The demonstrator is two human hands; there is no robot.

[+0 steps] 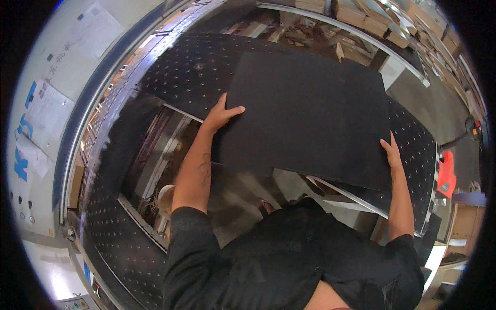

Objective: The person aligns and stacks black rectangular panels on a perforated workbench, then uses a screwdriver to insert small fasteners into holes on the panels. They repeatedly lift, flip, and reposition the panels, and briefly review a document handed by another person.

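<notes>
A large flat black panel (307,111) spans the space between my hands, over a black perforated table (191,67). My left hand (221,114) grips its left edge, the thumb lying over the top face. At the opposite edge, lower right, my right hand (391,149) holds the panel with its thumb on the near side and fingers along the rim. The fingers beneath the panel on the left are hidden. The panel's near edge sticks out past the table's rail, toward my body.
At left stands a pale machine housing (57,108) with papers on it, beside a long metal rail (98,88). Another perforated table section (111,227) lies lower left. Stacked brown boards (364,20) sit at the far right. A red-orange object (446,174) is by the right table edge.
</notes>
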